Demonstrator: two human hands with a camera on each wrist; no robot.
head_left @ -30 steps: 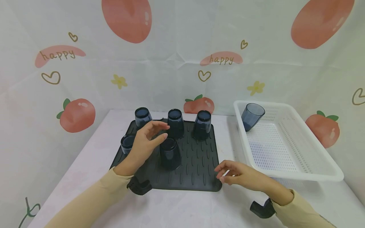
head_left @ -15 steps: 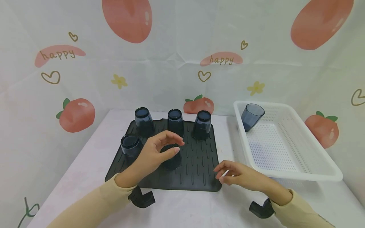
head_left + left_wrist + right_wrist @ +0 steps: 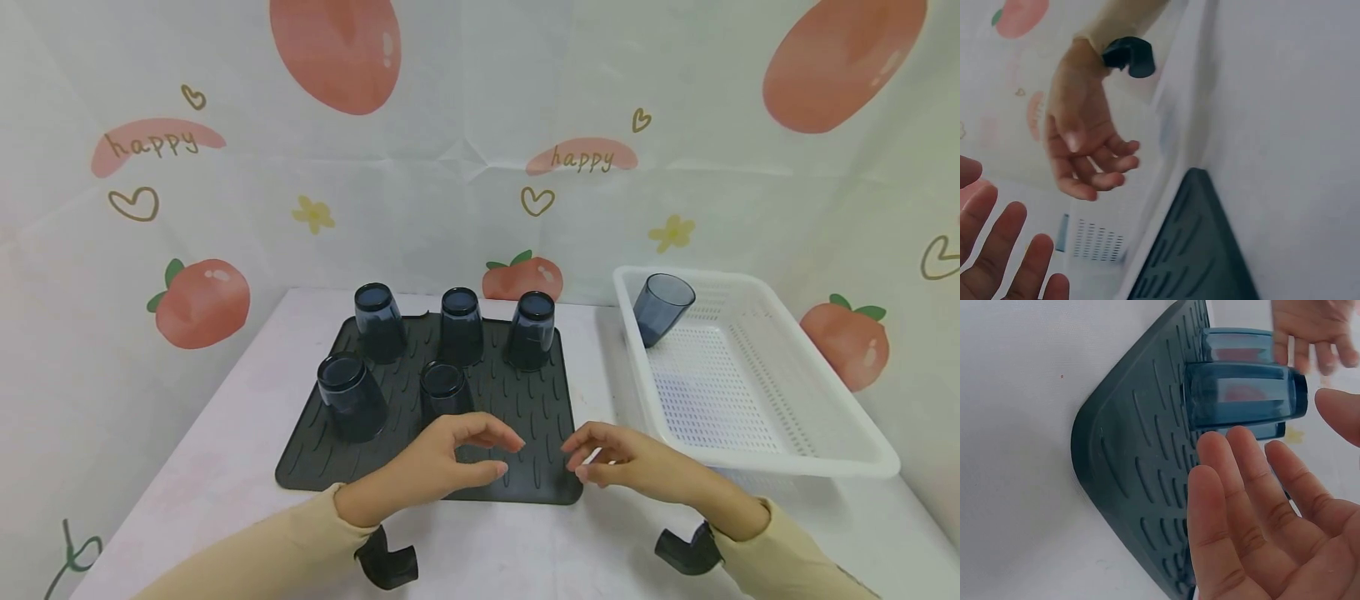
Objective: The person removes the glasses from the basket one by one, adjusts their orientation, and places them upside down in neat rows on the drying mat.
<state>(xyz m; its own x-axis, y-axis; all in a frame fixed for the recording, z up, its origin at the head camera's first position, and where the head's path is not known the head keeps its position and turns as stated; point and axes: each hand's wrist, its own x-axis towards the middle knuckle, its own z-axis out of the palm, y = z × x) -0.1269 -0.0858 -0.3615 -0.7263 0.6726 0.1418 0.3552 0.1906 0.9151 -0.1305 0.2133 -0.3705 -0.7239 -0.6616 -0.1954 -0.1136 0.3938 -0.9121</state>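
Observation:
My left hand (image 3: 442,458) hovers over the front of a black ribbed drying mat (image 3: 525,417), holding nothing, thumb and fingers apart. Just behind it a dark blue drinking glass (image 3: 444,387) stands upside down, its lower part hidden by that hand. My right hand (image 3: 637,462), also holding nothing, is at the mat's front right corner with fingers loosely bent. More upturned glasses stand on the mat: one at the left (image 3: 351,400), and a back row with a left glass (image 3: 379,325), a middle glass (image 3: 461,325) and a right glass (image 3: 532,329).
To the right is a white perforated plastic basket (image 3: 780,462). A single blue glass (image 3: 662,310) leans in its back left corner, mouth up. Behind the white table (image 3: 510,550) hangs a pale cloth (image 3: 450,217) printed with fruit.
My left hand has drawn back from above the left and middle glasses to the mat's front, moving right and toward me. The left glass shows fully now. My right hand has barely moved.

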